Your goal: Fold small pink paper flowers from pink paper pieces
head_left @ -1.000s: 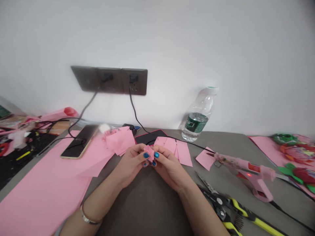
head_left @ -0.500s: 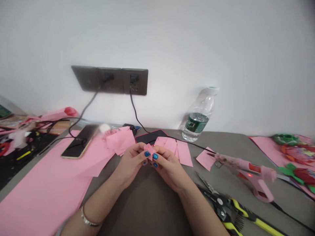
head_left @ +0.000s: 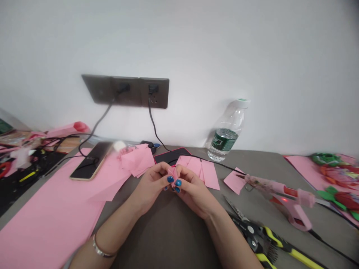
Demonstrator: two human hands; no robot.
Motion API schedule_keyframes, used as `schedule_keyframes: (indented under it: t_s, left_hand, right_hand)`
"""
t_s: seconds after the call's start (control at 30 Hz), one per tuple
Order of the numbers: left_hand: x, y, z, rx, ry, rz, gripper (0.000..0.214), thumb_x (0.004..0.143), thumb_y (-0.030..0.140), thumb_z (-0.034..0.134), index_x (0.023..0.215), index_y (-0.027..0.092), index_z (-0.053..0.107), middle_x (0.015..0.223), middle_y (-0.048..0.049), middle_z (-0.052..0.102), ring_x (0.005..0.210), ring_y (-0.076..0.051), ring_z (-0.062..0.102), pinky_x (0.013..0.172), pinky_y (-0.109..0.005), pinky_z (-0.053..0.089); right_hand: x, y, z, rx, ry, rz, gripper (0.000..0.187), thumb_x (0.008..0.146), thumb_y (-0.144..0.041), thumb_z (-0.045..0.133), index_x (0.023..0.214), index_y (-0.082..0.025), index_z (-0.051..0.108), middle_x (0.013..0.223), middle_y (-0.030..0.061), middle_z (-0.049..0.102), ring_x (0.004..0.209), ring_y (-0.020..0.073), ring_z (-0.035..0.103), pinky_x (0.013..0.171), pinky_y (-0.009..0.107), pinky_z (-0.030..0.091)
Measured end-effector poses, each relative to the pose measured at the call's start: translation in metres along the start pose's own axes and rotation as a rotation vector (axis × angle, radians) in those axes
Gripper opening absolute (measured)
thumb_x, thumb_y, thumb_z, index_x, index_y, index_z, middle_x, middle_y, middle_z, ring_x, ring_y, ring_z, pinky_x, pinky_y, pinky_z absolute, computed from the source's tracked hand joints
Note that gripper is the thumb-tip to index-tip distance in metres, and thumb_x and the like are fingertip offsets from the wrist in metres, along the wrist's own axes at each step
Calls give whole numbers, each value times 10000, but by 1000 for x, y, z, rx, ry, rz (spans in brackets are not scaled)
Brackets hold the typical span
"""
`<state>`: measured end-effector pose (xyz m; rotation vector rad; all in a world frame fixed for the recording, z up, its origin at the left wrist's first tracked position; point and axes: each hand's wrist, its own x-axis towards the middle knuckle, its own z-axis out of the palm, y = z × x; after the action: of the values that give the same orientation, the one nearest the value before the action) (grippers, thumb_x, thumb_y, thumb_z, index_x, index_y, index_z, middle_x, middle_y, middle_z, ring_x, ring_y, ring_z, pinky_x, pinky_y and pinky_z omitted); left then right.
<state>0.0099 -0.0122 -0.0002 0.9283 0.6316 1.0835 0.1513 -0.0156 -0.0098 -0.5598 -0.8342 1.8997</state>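
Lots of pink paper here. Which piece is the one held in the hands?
The small folded piece, pinched between the fingertips of the left hand and right hand. It alone is off the table; the fanned sheets lie flat.

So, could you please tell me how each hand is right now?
Left hand: closed, pinching folded pink paper.
Right hand: closed, pinching the same paper.

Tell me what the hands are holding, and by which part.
The left hand and right hand pinch a small folded pink paper at its lower part, between their fingertips.
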Motion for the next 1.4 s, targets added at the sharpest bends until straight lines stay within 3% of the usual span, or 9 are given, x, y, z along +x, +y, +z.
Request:
schedule_keyframes:
  t_s: [0.17,0.47,0.63,0.77,0.97,1.13,1.4]
  left_hand:
    - [0,2,0,13,23,-24,363,684,359,847,892,203,594,737,38,527,665,-93,470,599,-191,390]
    - [0,0,1,59,93,25,240,748,351,794,711,164,648,680,27,586,601,-71,508,554,-171,406]
    - [0,0,-1,124,151,33,238,753,397,774,794,165,745,711,-21,683,636,-113,609,604,-214,487]
    - [2,0,-2,235,224,45,164,732,310,789,804,165,766,709,-33,719,630,-122,638,588,-212,492]
    - [3,0,-3,268,302,40,119,723,274,760,756,160,748,674,-25,717,597,-116,636,547,-201,481]
    - [3,0,-3,264,291,12,154,756,310,724,762,157,713,638,-14,683,595,-116,622,535,-196,473]
    - [2,0,-1,301,281,-7,195,797,354,695,745,179,625,753,-10,648,729,-154,662,517,-181,467]
  right_hand:
    - [-1,-2,0,-32,0,-12,295,654,-238,873,791,-217,613,723,-47,540,689,109,490,662,216,380]
    - [2,-1,3,-28,48,-42,321,684,-337,850,736,-201,564,681,-48,591,554,81,460,554,214,343]
    - [3,-4,4,-75,145,-82,315,708,-380,828,728,-187,581,636,-41,583,512,68,439,505,200,325]
    - [5,-2,1,-146,218,-146,305,714,-369,823,725,-185,580,629,-43,570,517,71,461,459,184,307]
    - [6,1,-1,-197,244,-160,333,713,-412,814,738,-191,566,664,-41,585,528,75,495,495,190,369]
    - [7,4,-5,-307,225,-174,311,762,-426,764,751,-199,552,630,-47,563,503,85,493,491,210,368]
    - [7,1,-2,-598,369,-462,87,807,-282,683,821,-213,632,789,10,601,688,141,563,601,256,466]
